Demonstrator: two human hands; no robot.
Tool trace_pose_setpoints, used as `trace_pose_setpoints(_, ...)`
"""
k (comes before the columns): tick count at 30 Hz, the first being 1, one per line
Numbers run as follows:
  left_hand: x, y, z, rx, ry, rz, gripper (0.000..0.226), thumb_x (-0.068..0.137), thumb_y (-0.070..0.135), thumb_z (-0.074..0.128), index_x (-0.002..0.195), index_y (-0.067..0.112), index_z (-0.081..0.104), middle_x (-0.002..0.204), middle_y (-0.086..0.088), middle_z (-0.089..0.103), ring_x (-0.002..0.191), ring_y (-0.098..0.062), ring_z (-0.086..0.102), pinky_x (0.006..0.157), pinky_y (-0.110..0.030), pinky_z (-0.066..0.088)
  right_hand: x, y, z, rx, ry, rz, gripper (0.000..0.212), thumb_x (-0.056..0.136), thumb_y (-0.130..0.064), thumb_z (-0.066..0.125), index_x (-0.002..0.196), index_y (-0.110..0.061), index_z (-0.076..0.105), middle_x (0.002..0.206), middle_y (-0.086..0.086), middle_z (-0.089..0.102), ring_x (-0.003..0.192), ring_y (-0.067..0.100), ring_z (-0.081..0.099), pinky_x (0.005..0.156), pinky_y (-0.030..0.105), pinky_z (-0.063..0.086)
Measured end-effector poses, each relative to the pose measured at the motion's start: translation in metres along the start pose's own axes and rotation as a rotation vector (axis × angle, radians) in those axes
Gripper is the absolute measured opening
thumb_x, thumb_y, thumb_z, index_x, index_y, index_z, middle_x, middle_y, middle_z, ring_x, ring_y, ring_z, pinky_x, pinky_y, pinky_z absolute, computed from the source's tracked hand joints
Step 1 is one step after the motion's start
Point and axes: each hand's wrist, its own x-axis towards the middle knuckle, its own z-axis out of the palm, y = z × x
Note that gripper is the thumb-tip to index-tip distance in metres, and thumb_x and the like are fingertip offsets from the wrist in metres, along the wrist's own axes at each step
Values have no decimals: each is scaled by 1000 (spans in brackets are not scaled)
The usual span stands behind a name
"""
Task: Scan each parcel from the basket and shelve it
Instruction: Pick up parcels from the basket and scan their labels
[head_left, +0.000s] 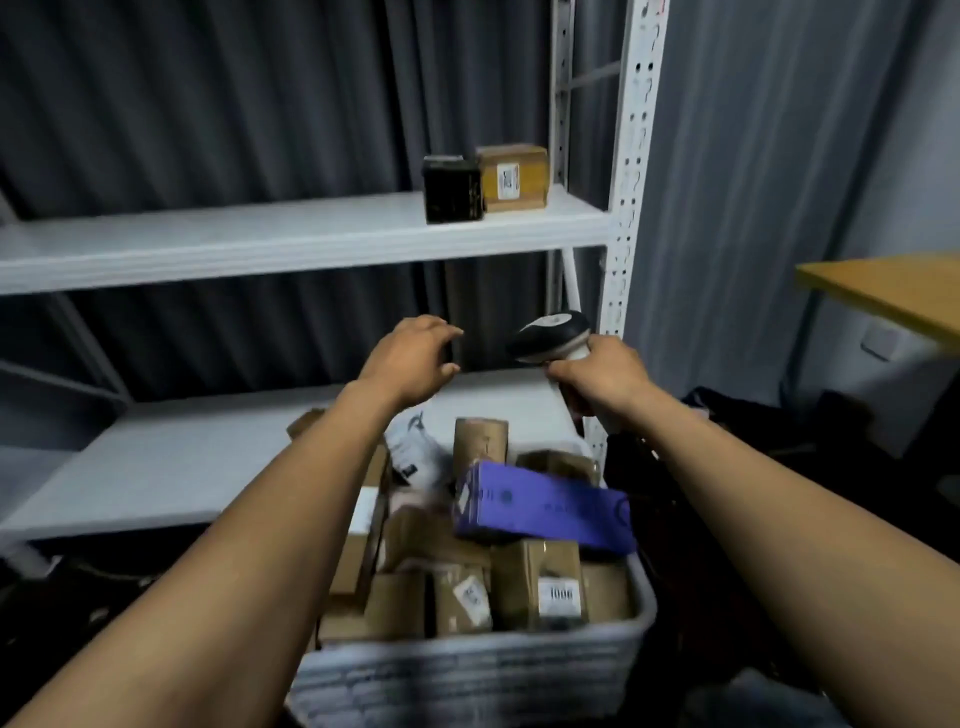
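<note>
Backdrop: we are facing a dark grey pleated curtain (208, 104) hanging behind the rack.
Right side: we are seeing a paler grey curtain (753, 156) hanging just beside the upright.
Rack: we are looking at a white metal rack whose perforated upright (631, 156) is carrying an upper shelf (260, 239) and a lower shelf (182, 467).
Desk: we are catching a wooden desk (893, 291) corner jutting in at the right edge.
Wall: we are making out a pale plate (878, 343) below the desk, too blurred to identify.
Floor: we are seeing the floor (67, 597) lying dark and blurred.

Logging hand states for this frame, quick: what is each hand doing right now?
Left hand: open, fingers loosely spread, holding nothing.
Right hand: closed around the handle of the barcode scanner.
</note>
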Motion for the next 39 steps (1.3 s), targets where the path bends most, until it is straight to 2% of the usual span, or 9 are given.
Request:
trace_pose_setpoints(5,-84,14,53,-113,-47,-22,50,89,22,65,136,16,53,141,-8,50,131,-28,42,110,-34,32,-74,50,26,-38,-47,35,25,78,-20,74,98,-6,68,65,6,63,54,27,59,62,41,56)
trace_pose_setpoints(8,-140,14,96,-173,-109,-44,47,85,15,66,131,12,58,135,-12,55,128,-30,46,109,-34,33,-115,81,46,-91,-87,56,28,78,-24,75,101,-9,70,78,11,70,67,29,66,71,42,58)
trace_pose_setpoints(15,-258,4,200,-239,-351,-149,44,89,21,65,132,14,58,136,-8,53,128,-27,46,106,-30,37,-194,164,95,-185,-248,156,37,77,-33,76,107,-13,68,97,13,72,90,33,68,80,42,56)
trace_pose_setpoints(19,-309,-4,271,-250,-517,-205,49,90,29,65,136,18,53,141,-5,50,132,-24,42,110,-31,34,-217,212,121,-273,-384,177,25,83,-30,73,97,-11,66,99,16,71,95,32,65,71,31,44)
trace_pose_setpoints(25,-369,-5,363,-265,-744,-319,60,88,35,65,143,22,44,146,-5,44,135,-24,38,111,-30,32,-238,275,156,-339,-468,288,38,84,-33,73,111,-8,66,114,12,69,107,28,63,76,27,42)
trace_pose_setpoints(28,-380,-9,397,-210,-815,-326,68,86,42,66,145,24,39,147,-7,40,135,-27,36,109,-29,32,-235,296,168,-401,-516,347,38,85,-34,71,111,-6,65,116,14,69,110,30,63,71,22,33)
trace_pose_setpoints(32,-388,-18,433,-120,-912,-358,96,78,59,67,154,26,19,154,-8,27,138,-30,29,109,-37,30,-223,314,181,-426,-556,452,40,87,-32,68,119,-9,63,119,14,68,113,30,61,71,20,33)
trace_pose_setpoints(35,-394,-20,453,-67,-984,-309,113,74,61,70,156,21,3,155,-10,24,141,-32,24,111,-44,26,-216,323,187,-430,-614,500,23,87,-30,66,104,-14,62,109,16,70,103,32,65,71,26,41)
trace_pose_setpoints(39,-399,-18,462,52,-952,-212,106,80,51,67,155,16,2,152,-12,26,139,-31,26,114,-48,19,-213,327,189,-398,-605,518,14,85,-27,67,90,-17,59,88,13,71,86,31,70,70,30,51)
